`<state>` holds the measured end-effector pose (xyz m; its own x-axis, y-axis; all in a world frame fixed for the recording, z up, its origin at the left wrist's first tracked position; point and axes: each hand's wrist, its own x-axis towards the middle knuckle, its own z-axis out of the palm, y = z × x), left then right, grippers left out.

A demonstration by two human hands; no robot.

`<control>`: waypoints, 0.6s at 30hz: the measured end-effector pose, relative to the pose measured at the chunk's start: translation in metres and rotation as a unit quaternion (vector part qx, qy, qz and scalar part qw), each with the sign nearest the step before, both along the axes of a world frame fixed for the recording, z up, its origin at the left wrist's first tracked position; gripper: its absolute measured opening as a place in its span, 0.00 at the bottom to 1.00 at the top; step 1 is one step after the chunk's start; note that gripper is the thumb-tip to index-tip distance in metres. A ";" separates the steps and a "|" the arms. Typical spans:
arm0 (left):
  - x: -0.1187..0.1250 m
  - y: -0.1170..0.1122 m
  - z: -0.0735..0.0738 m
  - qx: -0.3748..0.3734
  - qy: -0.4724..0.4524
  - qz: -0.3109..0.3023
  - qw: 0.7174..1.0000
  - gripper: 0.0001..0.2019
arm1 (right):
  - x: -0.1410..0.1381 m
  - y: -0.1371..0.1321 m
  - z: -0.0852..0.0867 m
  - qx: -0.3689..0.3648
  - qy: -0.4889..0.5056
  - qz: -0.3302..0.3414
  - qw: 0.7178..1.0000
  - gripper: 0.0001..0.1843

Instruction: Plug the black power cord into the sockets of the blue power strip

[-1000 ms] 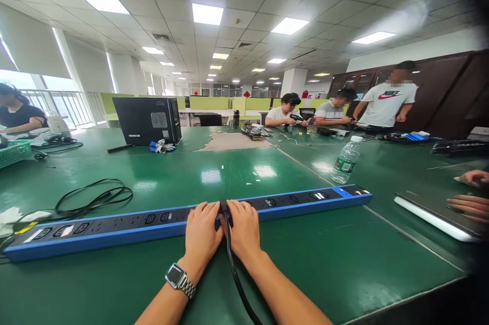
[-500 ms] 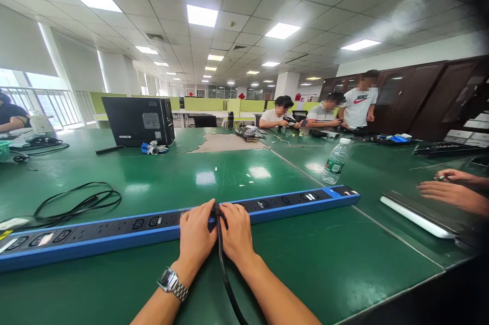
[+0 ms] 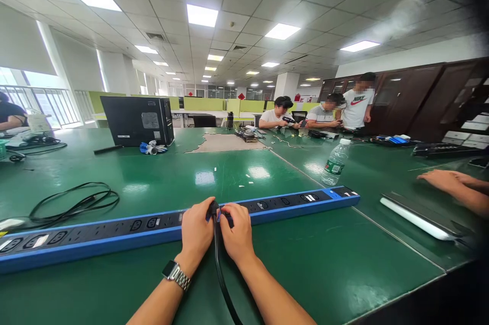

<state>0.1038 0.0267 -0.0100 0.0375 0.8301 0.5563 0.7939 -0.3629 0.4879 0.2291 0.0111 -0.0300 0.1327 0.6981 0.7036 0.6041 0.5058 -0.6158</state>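
Note:
A long blue power strip (image 3: pixel 114 231) with black sockets lies across the green table (image 3: pixel 336 259) in front of me. My left hand (image 3: pixel 196 231) and my right hand (image 3: pixel 235 233) rest side by side on its middle. Both pinch a black plug (image 3: pixel 214 209) that sits at the strip, fingers closed round it. The plug's black cable (image 3: pixel 223 284) runs back toward me between my forearms. A metal watch (image 3: pixel 175 275) is on my left wrist.
A loose coil of black cable (image 3: pixel 76 202) lies at the left. A water bottle (image 3: pixel 335 162) stands past the strip's right end. Another person's hands (image 3: pixel 443 182) work over a flat dark device (image 3: pixel 420 213) at the right. A black computer case (image 3: pixel 137 120) stands behind; people sit at the far end.
My fingers have curled from lying flat on the strip into a pinch on the plug, which sits slightly higher. The view shifted a little to the right.

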 end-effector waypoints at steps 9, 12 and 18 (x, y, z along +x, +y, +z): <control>-0.007 0.000 -0.004 0.008 0.023 -0.009 1.000 0.18 | -0.001 -0.001 0.000 -0.003 -0.009 0.000 1.000 0.06; -0.004 -0.006 0.002 -0.010 0.060 -0.005 0.998 0.18 | -0.002 -0.002 0.002 -0.005 -0.011 -0.003 1.000 0.06; -0.002 -0.012 0.011 -0.024 0.097 -0.019 0.995 0.19 | -0.004 -0.005 0.005 -0.017 -0.012 -0.007 1.000 0.06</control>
<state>0.1018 0.0148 0.0005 0.1731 0.8514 0.4952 0.8609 -0.3750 0.3438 0.2255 0.0064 -0.0253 0.1250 0.7206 0.6820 0.6256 0.4763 -0.6179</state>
